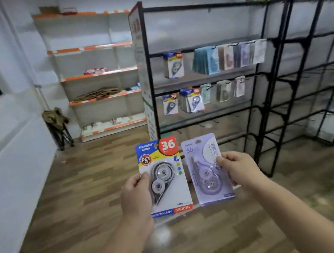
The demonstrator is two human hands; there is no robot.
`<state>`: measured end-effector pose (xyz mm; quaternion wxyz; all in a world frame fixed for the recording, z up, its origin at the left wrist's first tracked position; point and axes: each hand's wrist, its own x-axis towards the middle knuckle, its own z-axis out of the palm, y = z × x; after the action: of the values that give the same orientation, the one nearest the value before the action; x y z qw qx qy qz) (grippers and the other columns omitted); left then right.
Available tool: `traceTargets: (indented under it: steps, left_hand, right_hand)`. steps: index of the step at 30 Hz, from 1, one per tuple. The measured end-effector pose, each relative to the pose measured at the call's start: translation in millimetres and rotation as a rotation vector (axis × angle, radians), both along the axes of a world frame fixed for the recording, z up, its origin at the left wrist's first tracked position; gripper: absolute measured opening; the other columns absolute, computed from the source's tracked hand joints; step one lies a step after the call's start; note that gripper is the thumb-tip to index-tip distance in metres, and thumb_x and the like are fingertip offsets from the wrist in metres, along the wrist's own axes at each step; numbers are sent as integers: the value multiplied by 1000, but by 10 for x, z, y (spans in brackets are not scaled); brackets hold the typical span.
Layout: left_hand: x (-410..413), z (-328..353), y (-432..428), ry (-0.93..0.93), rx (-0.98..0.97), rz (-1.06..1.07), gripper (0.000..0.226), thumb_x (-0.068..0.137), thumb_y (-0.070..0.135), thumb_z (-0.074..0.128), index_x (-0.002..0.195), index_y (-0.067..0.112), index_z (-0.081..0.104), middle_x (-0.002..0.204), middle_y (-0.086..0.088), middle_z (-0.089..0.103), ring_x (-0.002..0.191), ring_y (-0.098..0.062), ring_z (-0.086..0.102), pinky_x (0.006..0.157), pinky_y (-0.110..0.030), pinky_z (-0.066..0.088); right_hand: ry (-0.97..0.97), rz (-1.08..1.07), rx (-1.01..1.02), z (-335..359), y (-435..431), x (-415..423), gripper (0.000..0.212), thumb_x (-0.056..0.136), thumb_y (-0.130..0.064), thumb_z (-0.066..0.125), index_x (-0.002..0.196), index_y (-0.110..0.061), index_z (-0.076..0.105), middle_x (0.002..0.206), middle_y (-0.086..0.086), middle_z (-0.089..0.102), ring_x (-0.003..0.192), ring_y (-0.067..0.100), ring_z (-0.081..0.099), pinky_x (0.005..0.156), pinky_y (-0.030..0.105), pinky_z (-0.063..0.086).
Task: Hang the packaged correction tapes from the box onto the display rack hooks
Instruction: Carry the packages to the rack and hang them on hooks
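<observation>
From my seat, the wood-plank floor [81,189] fills the lower view and runs right up to the foot of the black display rack [150,76], which I'll use as my anchor. The rack spans the right half of the room in open wire tiers. Left of it, against the back wall, stands a white shelf unit [91,62] with orange edge strips and a few scattered goods. A tall printed sign panel [142,66] is fixed to the rack's left end. Further left of the rack, past the shelf unit, a folding stool [59,127] carries an olive cloth.

On the rack's hooks, an upper row of packs [227,57] hangs in dense bunches, with a lower row [192,102] beneath it.

In front of the rack and short of it, I see two packs held upright side by side, covering part of its bottom tiers. The blue-and-yellow correction tape pack [170,193] is pinched at its left edge by the left hand [135,191], thumb on the front. The lilac correction tape pack [206,176] is pinched at its right edge by the right hand [238,166].
</observation>
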<state>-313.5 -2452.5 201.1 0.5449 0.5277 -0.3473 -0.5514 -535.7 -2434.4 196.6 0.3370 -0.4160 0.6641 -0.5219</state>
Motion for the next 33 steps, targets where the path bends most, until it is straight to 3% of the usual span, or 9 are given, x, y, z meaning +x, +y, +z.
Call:
traceTargets:
  steps: [5, 12, 17, 22, 27, 33]
  left_hand:
    - [-1152, 32, -385, 32, 11, -128, 15, 94, 10, 55, 80, 10, 59, 79, -13, 65, 67, -26, 60, 58, -30, 48]
    - [-2151, 40, -1093, -9, -21, -260, 18, 94, 14, 55, 76, 12, 60, 79, -13, 66, 68, -25, 60, 57, -32, 47]
    - [-2824, -17, -1902, 8, -9, -335, 17, 93, 15, 56, 77, 11, 61, 88, -21, 69, 75, -32, 63, 69, -51, 53]
    - [-3592, 86, -2840, 31, -45, -430, 15, 93, 15, 55, 80, 10, 61, 94, -24, 69, 80, -35, 66, 73, -54, 53]
    - [-4311, 319, -3560, 77, -86, -520, 14, 96, 14, 53, 84, 7, 57, 89, -23, 67, 76, -32, 63, 66, -41, 51]
    - [-5082, 378, -4220, 21, -111, -540, 15, 97, 19, 52, 83, 13, 54, 86, -15, 67, 72, -30, 65, 65, -41, 53]
  right_hand:
    - [-33, -123, -7, 117, -127, -1044, 26, 96, -11, 53, 72, -12, 64, 43, -13, 52, 31, -1, 39, 35, 14, 30]
    - [-137, -205, -28, 105, -613, -1922, 27, 97, -10, 52, 74, -11, 65, 45, -11, 55, 30, 0, 38, 35, 16, 29]
    - [-79, -265, -20, 191, -1262, -2483, 20, 98, -12, 51, 85, -10, 67, 42, -13, 55, 30, -1, 42, 35, 13, 32]
    - [-61, -403, -47, 306, -1971, -3131, 18, 97, -13, 53, 89, -8, 68, 43, -12, 56, 29, -1, 41, 34, 14, 31]
    - [-17, -488, -85, 458, -2517, -3789, 23, 97, -14, 53, 77, -14, 64, 41, -11, 52, 29, 0, 38, 37, 16, 29]
    - [-14, -508, -135, 409, -3183, -4617, 21, 97, -15, 53, 82, -13, 66, 41, -12, 54, 30, 0, 40, 42, 21, 30]
